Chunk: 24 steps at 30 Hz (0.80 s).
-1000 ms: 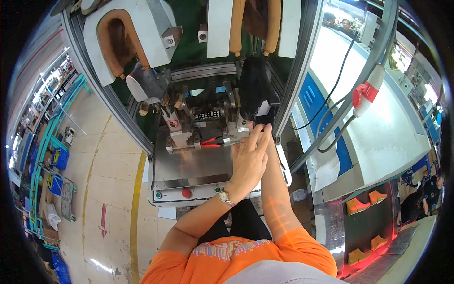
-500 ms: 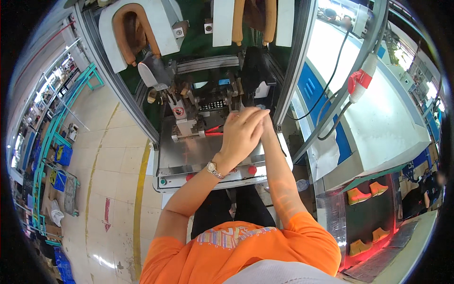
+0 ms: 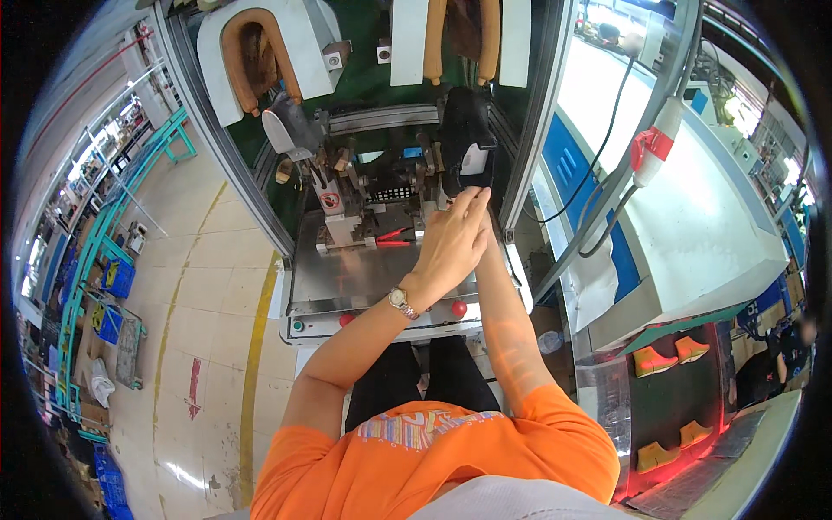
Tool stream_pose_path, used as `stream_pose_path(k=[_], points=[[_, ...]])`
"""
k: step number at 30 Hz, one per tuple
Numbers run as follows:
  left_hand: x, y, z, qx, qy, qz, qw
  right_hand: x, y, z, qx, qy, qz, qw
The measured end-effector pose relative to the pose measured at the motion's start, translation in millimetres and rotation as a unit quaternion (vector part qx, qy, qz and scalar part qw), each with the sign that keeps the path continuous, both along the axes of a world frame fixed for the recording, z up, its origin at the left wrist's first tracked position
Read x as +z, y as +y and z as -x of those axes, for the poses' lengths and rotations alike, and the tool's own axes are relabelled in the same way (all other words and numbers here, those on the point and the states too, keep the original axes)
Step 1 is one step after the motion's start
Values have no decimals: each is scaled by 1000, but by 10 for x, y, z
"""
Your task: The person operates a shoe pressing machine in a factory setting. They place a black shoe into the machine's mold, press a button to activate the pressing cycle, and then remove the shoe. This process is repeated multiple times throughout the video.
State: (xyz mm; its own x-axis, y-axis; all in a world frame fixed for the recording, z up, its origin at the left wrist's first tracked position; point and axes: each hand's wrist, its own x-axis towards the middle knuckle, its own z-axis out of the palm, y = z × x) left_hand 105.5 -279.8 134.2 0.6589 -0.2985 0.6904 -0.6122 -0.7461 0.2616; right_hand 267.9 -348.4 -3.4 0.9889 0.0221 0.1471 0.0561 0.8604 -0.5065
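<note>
A black shoe (image 3: pixel 468 139) with a white patch stands upright on the right station of a metal shoe machine (image 3: pixel 373 269). My left hand (image 3: pixel 451 247), with a wristwatch, stretches flat toward it, and its fingertips touch the shoe's lower edge. That hand lies across my right hand (image 3: pixel 488 217), which is almost wholly hidden under it; only the right forearm shows. Whether the right hand grips the shoe cannot be made out. The machine's left station holds a bare grey metal form (image 3: pixel 286 130).
Red buttons (image 3: pixel 458 308) sit on the machine's front edge. Orange U-shaped pads (image 3: pixel 256 48) hang at the back. A white cabinet (image 3: pixel 693 217) with cables and a red plug stands at the right, orange boots (image 3: pixel 672 355) on a shelf below it. Teal racks (image 3: pixel 104 269) line the left aisle.
Both hands stay together at the black shoe. My head has shifted, so the machine and hands sit a little differently in the picture.
</note>
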Motion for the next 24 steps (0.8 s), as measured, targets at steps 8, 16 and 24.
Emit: stream_pose_path(k=[8,16,24], points=[[-678,256,505,-185,198,94,958,-940,-1013,265,-406,8,560,722],[-3126,681,1246,-171,615,140,757,-1944,-1789,1049,-157,216,693,670],[-3519,603,1377,-57,507,13,860,-1591,-1698,1157,-109,250,637,722]])
